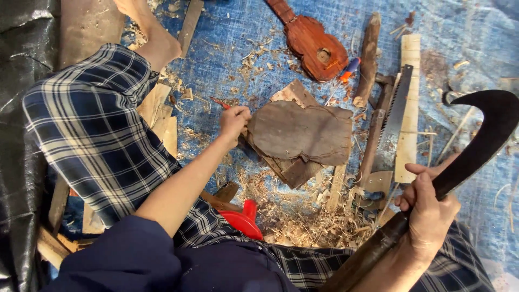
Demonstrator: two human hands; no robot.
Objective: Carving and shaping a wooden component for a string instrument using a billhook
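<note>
My left hand (234, 121) is closed around a red pencil-like tool (219, 102), its tip at the left edge of a flat, guitar-body-shaped piece of brown wood (300, 131). That piece lies on a wooden board (294, 93) on the blue tarp (238, 32). At the lower right, my right hand (428, 208) grips the wooden handle of a large billhook with a dark curved blade (484, 132), raised above the ground.
A reddish carved small guitar body (315, 42) lies at the top. A hand saw (393, 120), a wood stick (367, 59) and a pale plank (409, 103) lie to the right. Wood shavings (303, 219) and a red object (243, 220) sit near my checked trouser legs.
</note>
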